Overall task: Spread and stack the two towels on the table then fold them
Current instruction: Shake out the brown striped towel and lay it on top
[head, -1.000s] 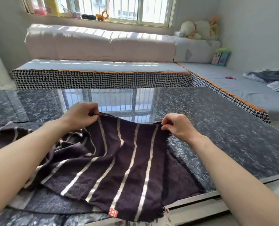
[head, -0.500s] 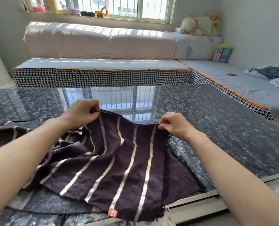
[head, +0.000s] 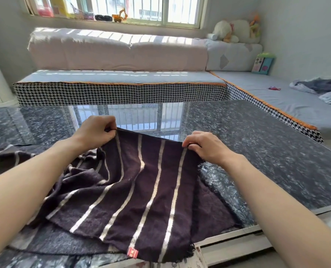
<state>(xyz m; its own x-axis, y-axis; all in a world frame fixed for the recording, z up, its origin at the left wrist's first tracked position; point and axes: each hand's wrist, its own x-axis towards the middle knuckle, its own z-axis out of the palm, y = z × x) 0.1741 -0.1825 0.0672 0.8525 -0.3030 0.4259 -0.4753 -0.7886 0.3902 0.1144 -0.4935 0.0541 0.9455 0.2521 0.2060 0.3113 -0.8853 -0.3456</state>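
Note:
A dark purple towel with pale stripes (head: 141,190) is held up by its far edge above the glossy dark table (head: 257,151). My left hand (head: 95,132) pinches the far-left corner and my right hand (head: 205,146) pinches the far-right corner. Its near edge, with a small red tag, droops over the table's front edge. A second dark striped towel (head: 10,161) lies crumpled on the table to the left, partly under the first and under my left forearm.
A low platform bed with a houndstooth skirt (head: 122,93) runs behind and along the right of the table. Clothes (head: 323,89) lie on the right mattress. A pale frame rail (head: 238,242) runs below the table's front edge.
Both hands have shifted slightly away from me with the towel's far edge, still pinching the same corners. The towel hangs much as before.

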